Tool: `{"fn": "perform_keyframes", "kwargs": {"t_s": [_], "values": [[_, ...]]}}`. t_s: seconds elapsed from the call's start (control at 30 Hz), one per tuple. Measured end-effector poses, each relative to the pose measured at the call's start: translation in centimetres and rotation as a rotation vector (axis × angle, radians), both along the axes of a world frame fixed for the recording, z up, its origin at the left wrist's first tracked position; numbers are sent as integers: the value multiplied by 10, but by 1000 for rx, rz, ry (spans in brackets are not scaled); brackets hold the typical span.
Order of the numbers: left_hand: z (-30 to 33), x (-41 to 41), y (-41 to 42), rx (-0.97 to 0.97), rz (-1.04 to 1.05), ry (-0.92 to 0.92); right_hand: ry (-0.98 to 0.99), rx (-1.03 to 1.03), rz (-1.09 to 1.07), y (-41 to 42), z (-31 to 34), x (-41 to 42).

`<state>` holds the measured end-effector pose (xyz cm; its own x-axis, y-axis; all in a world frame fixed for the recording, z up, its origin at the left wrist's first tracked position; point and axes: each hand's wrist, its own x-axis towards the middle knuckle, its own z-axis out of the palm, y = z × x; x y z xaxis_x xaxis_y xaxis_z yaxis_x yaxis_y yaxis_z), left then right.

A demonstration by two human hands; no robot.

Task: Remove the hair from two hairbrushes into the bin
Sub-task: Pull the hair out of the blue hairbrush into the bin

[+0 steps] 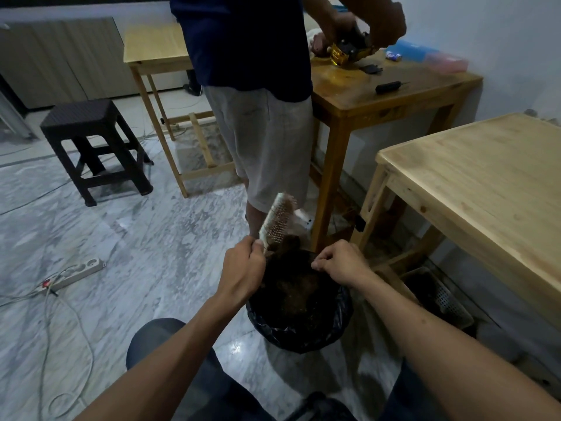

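Note:
My left hand (243, 265) grips the handle of a white paddle hairbrush (277, 218), held up over the bin with its bristle face turned to the right. A clump of dark hair (287, 243) hangs at the brush's lower end. My right hand (340, 262) is pinched shut above the bin's far right rim; whether strands are between its fingers is too fine to see. The bin (340, 323), lined with a black bag, stands on the floor between my knees and holds a dark mass of hair. Only one brush is in view.
A person in a dark shirt and grey shorts (267, 141) stands just beyond the bin, working at a brown table (379, 95). A light wooden table (485, 183) is at right, a white mesh basket (446, 299) under it. A black stool (91, 138) and a power strip (76, 273) with cables lie left.

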<state>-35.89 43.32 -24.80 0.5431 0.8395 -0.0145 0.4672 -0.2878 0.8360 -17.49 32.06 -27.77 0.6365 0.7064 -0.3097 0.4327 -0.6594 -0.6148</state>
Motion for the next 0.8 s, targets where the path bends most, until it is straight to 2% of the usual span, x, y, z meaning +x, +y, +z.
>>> {"fn": "perform_keyframes", "kwargs": {"t_s": [0.1,0.2,0.3,0.37,0.43,0.57,0.73,0.8], "values": [[8,4,0,-47,30,-43,-42,-45,-23,1,-2,-2],[14,5,-5,-9,-31,12,43,-19,29,4,2,-2],[14,3,-9,76,-85,118,321,17,74,8,13,-5],[12,2,-10,94,-130,153,568,141,33,11,15,-6],[11,1,-12,80,-177,173,703,242,7,11,16,-9],[6,-1,-11,-15,-209,173,585,313,-8,10,13,-10],[1,-2,-1,-282,4,-14,461,276,-10,5,16,-2],[1,-1,-1,-320,67,-75,421,236,7,3,17,-1]]}}
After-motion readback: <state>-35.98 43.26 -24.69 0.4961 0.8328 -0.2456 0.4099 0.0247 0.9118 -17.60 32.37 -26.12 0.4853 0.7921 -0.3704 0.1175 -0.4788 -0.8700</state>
